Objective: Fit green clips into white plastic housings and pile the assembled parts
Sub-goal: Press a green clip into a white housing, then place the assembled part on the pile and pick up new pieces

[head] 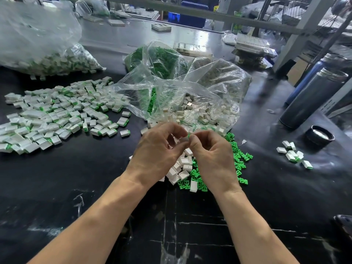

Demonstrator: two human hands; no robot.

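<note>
Step in hand: insertion. Both hands meet above the loose stock at the centre of the table (95,187). The left hand (156,151) has its fingers curled and pinches a white housing (183,139) between thumb and fingertips. The right hand (211,155) is likewise curled, its thumb and forefinger closed on a green clip (189,136) at the housing's end. Only a sliver of green shows, so how far the clip is seated cannot be told from this view; it appears to be partly entered.

Stock positions:
- Loose housings (182,166) lie directly below the hands, mixed with loose clips (238,159) that spread to the right.
- A clear bag (171,92) behind the hands holds more housings and clips.
- The pile (57,115) of assembled parts lies well to the left, with green showing at one end of many pieces.
- A second bag (38,44) at far left holds further white and green parts.
- A few parts (294,155) sit apart at right, near a black cap (320,135) and two flasks (314,96).

Next move: press the clip straight along the housing's axis until it is fully home, holding the housing firm against the push. A skewed clip would likely jam or sit proud. Once seated, the left hand is best placed to drop the part on the pile, while the right picks a fresh clip from the loose stock.
</note>
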